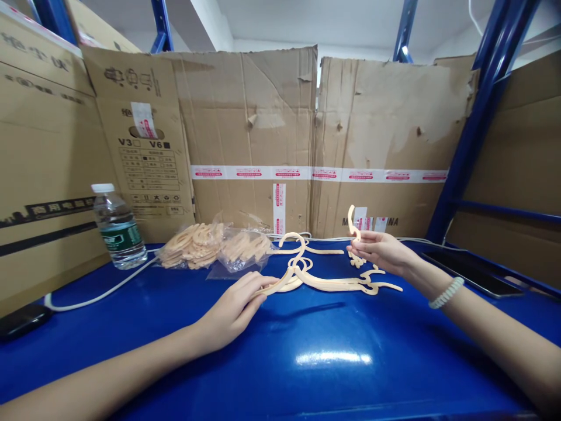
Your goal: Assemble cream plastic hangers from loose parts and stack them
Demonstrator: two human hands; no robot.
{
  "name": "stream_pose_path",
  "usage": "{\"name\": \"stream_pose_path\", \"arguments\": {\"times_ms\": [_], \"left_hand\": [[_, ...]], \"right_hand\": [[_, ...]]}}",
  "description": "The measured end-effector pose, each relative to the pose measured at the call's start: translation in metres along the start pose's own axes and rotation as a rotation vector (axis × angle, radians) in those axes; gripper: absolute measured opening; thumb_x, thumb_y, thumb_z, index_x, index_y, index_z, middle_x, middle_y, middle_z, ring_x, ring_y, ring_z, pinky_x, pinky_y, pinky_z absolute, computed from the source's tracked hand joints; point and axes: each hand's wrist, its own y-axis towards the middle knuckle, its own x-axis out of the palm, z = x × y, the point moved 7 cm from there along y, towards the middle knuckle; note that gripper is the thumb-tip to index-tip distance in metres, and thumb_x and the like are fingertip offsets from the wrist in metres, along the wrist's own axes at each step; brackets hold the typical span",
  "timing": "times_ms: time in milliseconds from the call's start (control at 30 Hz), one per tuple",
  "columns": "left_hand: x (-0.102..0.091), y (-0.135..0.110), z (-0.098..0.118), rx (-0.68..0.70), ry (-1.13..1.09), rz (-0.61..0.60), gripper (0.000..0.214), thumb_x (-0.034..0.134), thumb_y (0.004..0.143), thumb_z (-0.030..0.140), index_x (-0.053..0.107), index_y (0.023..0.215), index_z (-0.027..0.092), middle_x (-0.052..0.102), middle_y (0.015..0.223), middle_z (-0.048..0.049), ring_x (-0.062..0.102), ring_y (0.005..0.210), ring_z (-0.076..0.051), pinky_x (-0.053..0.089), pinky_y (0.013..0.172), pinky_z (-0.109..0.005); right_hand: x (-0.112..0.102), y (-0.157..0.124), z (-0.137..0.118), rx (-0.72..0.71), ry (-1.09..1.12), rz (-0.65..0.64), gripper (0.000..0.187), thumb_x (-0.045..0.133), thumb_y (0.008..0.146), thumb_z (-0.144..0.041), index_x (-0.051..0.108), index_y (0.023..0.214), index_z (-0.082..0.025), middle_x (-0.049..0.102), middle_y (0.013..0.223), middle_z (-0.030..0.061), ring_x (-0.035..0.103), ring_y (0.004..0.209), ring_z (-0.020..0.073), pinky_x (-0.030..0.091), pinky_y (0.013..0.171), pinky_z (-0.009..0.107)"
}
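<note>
On the blue tabletop [307,389], beige hanger parts [332,286] lie near the back edge's middle; the left hand [236,309] grips a hanger arm [278,286], the right hand [383,251] pinches a curved piece [350,221] upright.

Glossy blue tabletop [245,389] w/ bright glare [333,358] nr front. Tall brown cardboard [245,137] at back, L & R; white tape [254,173] w/ red print runs across back pcs. Blue metal posts [479,123] L & R; pale ceiling [315,20] up top.
</note>
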Motion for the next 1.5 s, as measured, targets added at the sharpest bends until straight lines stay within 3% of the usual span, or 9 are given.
{"name": "stream_pose_path", "arguments": {"times_ms": [200, 400, 533, 700, 867, 1233, 1500], "left_hand": [[0.000, -0.001, 0.001, 0.011, -0.002, -0.010, 0.031, 0.035, 0.100, 0.022, 0.049, 0.127, 0.023, 0.058, 0.114, -0.0072, 0.055, 0.103, -0.020, 0.044, 0.092, -0.034], [0.000, 0.000, 0.002, 0.027, 0.021, -0.019, 0.032, 0.035, 0.100, 0.019, 0.048, 0.128, 0.025, 0.058, 0.114, -0.0059, 0.053, 0.104, -0.020, 0.043, 0.092, -0.033], [0.000, 0.000, 0.003, 0.027, 0.017, -0.014, 0.032, 0.035, 0.099, 0.019, 0.049, 0.128, 0.024, 0.058, 0.112, -0.0061, 0.054, 0.103, -0.020, 0.043, 0.091, -0.032], [-0.001, 0.000, 0.005, 0.035, 0.010, -0.009, 0.033, 0.036, 0.099, 0.019, 0.050, 0.128, 0.024, 0.058, 0.112, -0.0069, 0.054, 0.103, -0.020, 0.044, 0.091, -0.032], [-0.001, 0.000, 0.006, 0.042, 0.007, -0.009, 0.033, 0.036, 0.100, 0.019, 0.049, 0.129, 0.024, 0.058, 0.112, -0.0075, 0.053, 0.103, -0.021, 0.044, 0.091, -0.034], [-0.002, 0.000, 0.007, 0.053, 0.013, -0.002, 0.033, 0.035, 0.099, 0.018, 0.050, 0.129, 0.024, 0.059, 0.111, -0.0081, 0.055, 0.101, -0.021, 0.046, 0.089, -0.035], [-0.003, -0.001, 0.005, 0.055, 0.024, 0.025, 0.034, 0.035, 0.099, 0.017, 0.049, 0.129, 0.024, 0.059, 0.110, -0.0075, 0.056, 0.101, -0.020, 0.046, 0.089, -0.034]], "right_hand": [[0.019, -0.010, 0.008, 0.118, -0.210, -0.248, 0.033, 0.089, 0.056, -0.018, 0.060, 0.073, -0.015, 0.067, 0.076, 0.0028, 0.070, 0.090, 0.0232, 0.057, 0.083, 0.029], [0.028, -0.014, 0.013, 0.096, -0.406, -0.461, 0.034, 0.087, 0.057, -0.027, 0.066, 0.077, -0.011, 0.067, 0.071, 0.0019, 0.063, 0.065, 0.0108, 0.051, 0.064, 0.022], [0.033, -0.017, 0.018, 0.122, -0.401, -0.546, 0.033, 0.086, 0.058, -0.029, 0.064, 0.074, -0.011, 0.068, 0.074, 0.0031, 0.062, 0.067, 0.0114, 0.050, 0.066, 0.023], [0.037, -0.022, 0.023, 0.232, -0.331, -0.538, 0.036, 0.087, 0.059, -0.030, 0.060, 0.073, -0.012, 0.068, 0.083, 0.0038, 0.065, 0.076, 0.0119, 0.053, 0.076, 0.025], [0.040, -0.026, 0.027, 0.280, -0.366, -0.565, 0.037, 0.085, 0.062, -0.033, 0.058, 0.075, -0.012, 0.070, 0.080, 0.0069, 0.068, 0.076, 0.0143, 0.054, 0.074, 0.025], [0.044, -0.027, 0.030, 0.261, -0.370, -0.553, 0.035, 0.084, 0.064, -0.031, 0.057, 0.075, -0.012, 0.069, 0.072, 0.0046, 0.069, 0.071, 0.0136, 0.054, 0.067, 0.020], [0.047, -0.026, 0.024, 0.144, -0.322, -0.447, 0.040, 0.087, 0.057, -0.031, 0.054, 0.070, -0.014, 0.067, 0.066, 0.0009, 0.067, 0.063, 0.0118, 0.053, 0.062, 0.021]]}}
